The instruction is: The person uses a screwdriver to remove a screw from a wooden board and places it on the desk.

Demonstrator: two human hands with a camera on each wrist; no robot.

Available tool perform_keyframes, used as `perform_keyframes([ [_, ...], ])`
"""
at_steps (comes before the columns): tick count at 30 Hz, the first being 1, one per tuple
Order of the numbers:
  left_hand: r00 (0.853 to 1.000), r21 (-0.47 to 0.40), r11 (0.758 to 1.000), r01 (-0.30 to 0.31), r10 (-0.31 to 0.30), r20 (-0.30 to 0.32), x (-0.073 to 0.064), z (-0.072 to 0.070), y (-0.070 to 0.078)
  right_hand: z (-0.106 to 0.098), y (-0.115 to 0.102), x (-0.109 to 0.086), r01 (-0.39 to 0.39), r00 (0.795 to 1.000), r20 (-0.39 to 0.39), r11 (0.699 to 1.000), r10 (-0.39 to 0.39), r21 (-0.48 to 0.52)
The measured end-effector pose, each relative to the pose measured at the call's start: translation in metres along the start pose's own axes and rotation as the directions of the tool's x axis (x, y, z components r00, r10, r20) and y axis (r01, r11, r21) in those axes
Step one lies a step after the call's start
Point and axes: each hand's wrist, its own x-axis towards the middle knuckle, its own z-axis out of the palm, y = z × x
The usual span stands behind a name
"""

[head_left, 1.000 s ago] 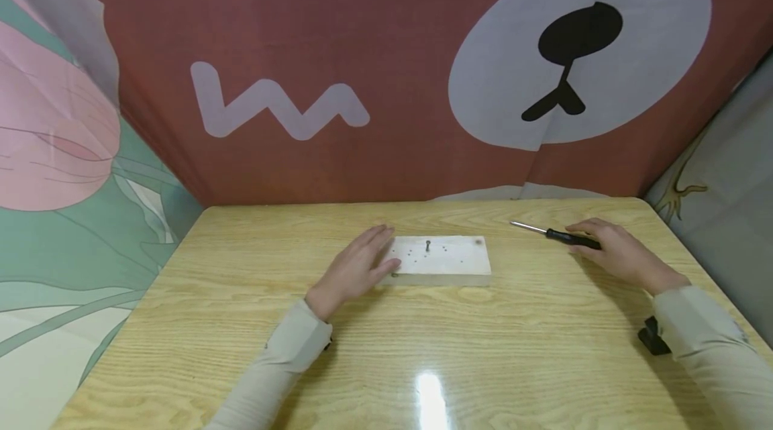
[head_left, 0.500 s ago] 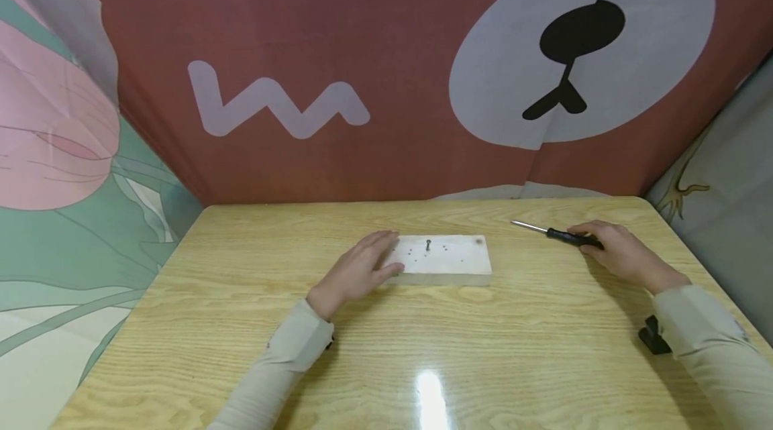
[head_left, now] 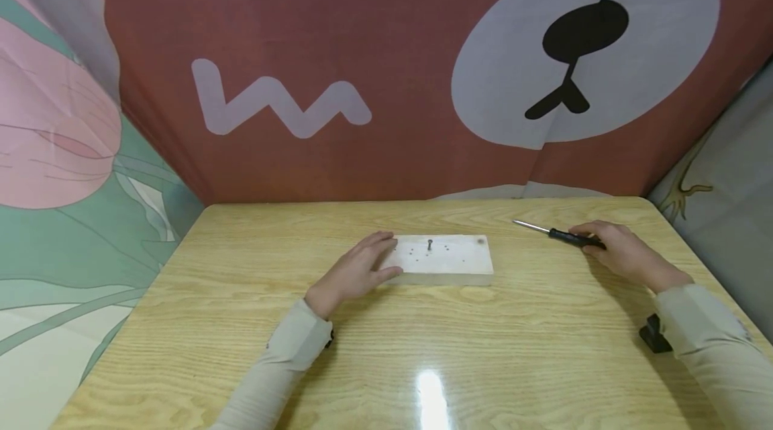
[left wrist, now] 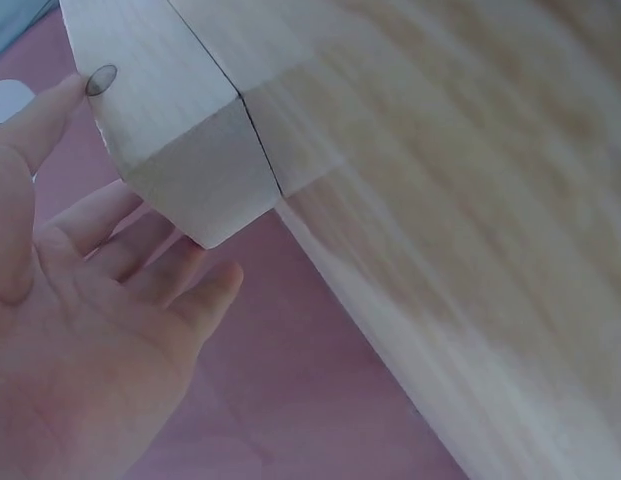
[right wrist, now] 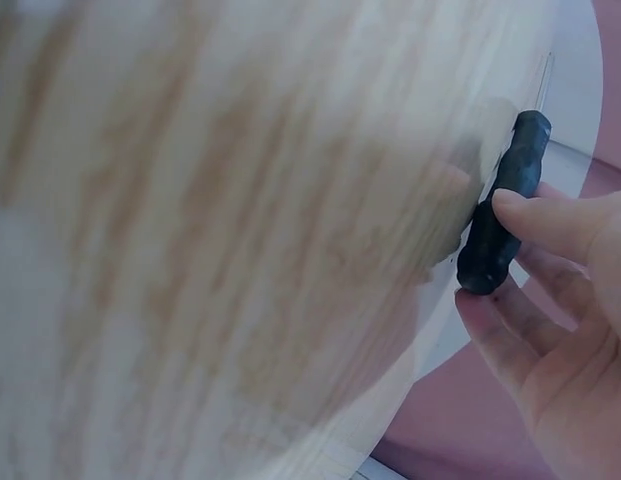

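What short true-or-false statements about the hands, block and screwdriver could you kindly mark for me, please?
1. The left hand is at one end of the white block. True.
2. The screwdriver lies untouched. False: the right hand has its thumb and fingers at the handle.
3. A small metal fastener stands up from the block's top. True.
4. The screwdriver's tip touches the block. False: they are apart.
5. The screwdriver's handle is white. False: it is black.

We see 1 screw (head_left: 429,245) standing in the block (head_left: 449,263) on the table (head_left: 513,349), a screwdriver (head_left: 558,234) to its right.
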Motion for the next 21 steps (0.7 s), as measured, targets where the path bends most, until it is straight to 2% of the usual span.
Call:
perform_keyframes([
  [5,1.000,-0.001,1.000,0.009,-0.009,0.007,0.0001,0.0007,-0.0010,0.0000,0.0000,0.0015,0.022,1.000,-0.013,1.000,-0.022,-0.013],
  [12,1.000,-0.013,1.000,0.007,-0.007,0.010,0.0013,-0.0012,-0.0022,-0.0001,-0.0007,0.0038,-0.011,1.000,0.006,1.000,0.011,0.007],
  [21,0.998,-0.100,0.994,0.045,-0.041,0.042,0.0001,-0.0048,-0.0026,0.0006,0.0004,0.0038,-0.015,1.000,0.027,1.000,0.015,-0.021],
])
